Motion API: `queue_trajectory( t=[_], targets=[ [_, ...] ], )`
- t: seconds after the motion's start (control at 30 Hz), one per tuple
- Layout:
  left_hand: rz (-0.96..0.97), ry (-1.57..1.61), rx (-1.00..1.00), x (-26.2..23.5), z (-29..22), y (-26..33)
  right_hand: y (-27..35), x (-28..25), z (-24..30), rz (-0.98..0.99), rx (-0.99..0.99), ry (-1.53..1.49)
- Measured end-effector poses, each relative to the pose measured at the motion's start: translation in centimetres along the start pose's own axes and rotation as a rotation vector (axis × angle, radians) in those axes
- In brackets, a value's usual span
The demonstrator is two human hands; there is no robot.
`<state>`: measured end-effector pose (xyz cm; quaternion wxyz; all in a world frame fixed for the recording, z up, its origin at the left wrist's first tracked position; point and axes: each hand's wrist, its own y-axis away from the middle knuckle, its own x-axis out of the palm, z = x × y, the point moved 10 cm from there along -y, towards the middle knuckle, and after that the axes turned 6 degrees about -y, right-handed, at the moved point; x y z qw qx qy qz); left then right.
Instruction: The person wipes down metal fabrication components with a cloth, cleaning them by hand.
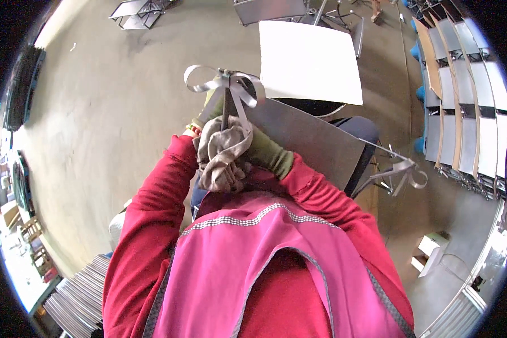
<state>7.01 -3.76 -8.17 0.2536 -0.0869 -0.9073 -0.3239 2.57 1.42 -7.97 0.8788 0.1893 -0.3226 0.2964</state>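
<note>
Both my hands wear olive-green gloves and meet in front of me. My left hand (pixel 210 101) is behind a bow-shaped metal strap (pixel 246 84), its fingers hidden. My right hand (pixel 262 151) presses up beside a bunched grey-brown cloth (pixel 222 155); its fingers are hidden too. The cloth hangs in folds between my forearms, just below a dark upright rod (pixel 226 104) under the bow. From there a flat grey metal panel (pixel 315 138) slants away to the right. A second looped strap (pixel 405 169) sits past the panel's far right corner. A beaded bracelet (pixel 192 130) circles my left wrist.
Beyond the panel stands a white rectangular board (pixel 311 62). Stacked grey panels (pixel 462 84) line the right side. Metal frames (pixel 135 14) lie at the far left. Bundled metal tubes (pixel 79 296) rest at lower left, and a white box (pixel 430 253) is on the floor at right.
</note>
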Motion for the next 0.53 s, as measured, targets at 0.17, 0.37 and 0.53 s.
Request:
queue_trajectory(
  t=[0.17,0.37,0.53],
  targets=[
    [0.074,-0.475,0.046,2.3,1.3,-3.5,3.9,-5.9,9.4,-0.28,-0.427,1.222],
    [0.476,0.244,0.017,-2.3,4.3,-8.3,4.8,-1.3,21.3,-0.274,-0.775,-0.106],
    [0.424,0.181,0.044,-23.0,6.1,-13.8,-4.4,7.1,16.9,-0.119,-0.661,0.34]
  ],
)
